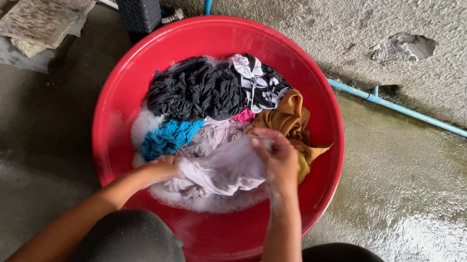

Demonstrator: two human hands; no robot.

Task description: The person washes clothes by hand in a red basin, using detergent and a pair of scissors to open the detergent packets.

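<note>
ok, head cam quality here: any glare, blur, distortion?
Head view: soft daylight, no hard shadows; glare on the wet floor at lower right; right hand slightly motion-blurred on the pale cloth; red basin sharp; mild wide-angle bend in the blue pipe.

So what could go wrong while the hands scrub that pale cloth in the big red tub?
The round red plastic tub is crowded, so the mustard-yellow cloth by the rim might flop out onto the wet concrete floor. Soapy foam could splash over too. The left hand and right hand stretch the pale lilac cloth; hard pulling might strain it.
</note>
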